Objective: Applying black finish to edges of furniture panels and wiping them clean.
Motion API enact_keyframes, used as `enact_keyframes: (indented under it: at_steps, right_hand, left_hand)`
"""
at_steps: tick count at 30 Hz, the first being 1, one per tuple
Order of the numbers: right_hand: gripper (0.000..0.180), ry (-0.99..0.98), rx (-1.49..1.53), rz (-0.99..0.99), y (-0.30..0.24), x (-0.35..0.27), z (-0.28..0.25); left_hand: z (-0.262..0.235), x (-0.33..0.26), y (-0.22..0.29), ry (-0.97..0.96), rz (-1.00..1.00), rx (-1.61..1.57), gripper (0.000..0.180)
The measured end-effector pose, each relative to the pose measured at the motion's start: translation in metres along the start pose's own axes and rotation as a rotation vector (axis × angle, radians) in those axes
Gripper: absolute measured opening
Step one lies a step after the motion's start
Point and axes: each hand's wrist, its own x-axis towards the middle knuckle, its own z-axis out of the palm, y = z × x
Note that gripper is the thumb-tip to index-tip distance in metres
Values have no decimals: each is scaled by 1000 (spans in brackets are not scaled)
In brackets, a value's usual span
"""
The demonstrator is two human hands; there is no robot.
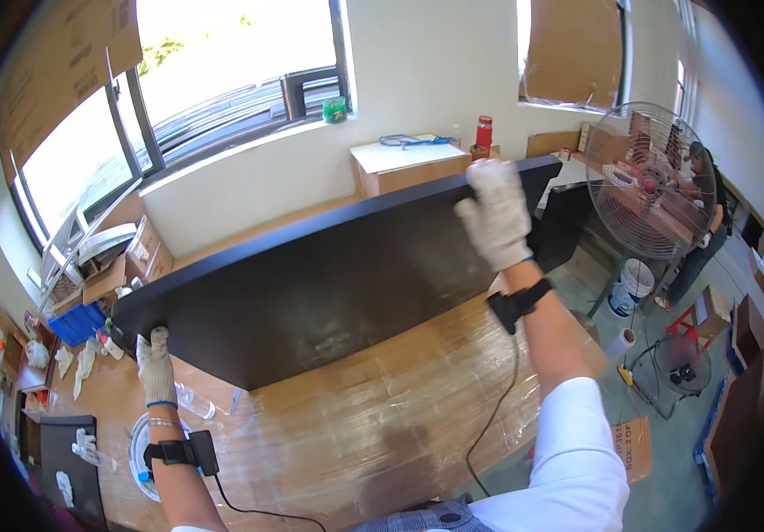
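- Long black rectangular panel [329, 275] stands tilted on the cardboard-covered, plastic-wrapped table [400, 417].
- Left gloved hand [155, 363] grips the panel's lower left corner.
- Right gloved hand [495, 217] clasps the panel's upper edge, near its far right end.

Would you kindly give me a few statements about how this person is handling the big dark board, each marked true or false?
1. The right hand grips the upper edge of the black board. True.
2. The left hand is bare. False: it wears a white work glove, as does the right.
3. The board lies flat on the table. False: it is tilted up, its lower edge down on the cardboard-covered top.
4. The left hand holds the board at its lower left corner. True.
5. The standing fan is to the person's left. False: it stands to the right, near another person.
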Motion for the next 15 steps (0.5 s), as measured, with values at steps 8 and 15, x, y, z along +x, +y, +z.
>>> enact_keyframes:
  at_steps: [8, 15]
  right_hand:
    - [68, -144, 0, 1023, 230, -125, 10]
    - [70, -222, 590, 1530, 246, -235, 122]
  left_hand:
    - [14, 34, -47, -4, -21, 64, 50]
    - [17, 2, -125, -168, 147, 537, 41]
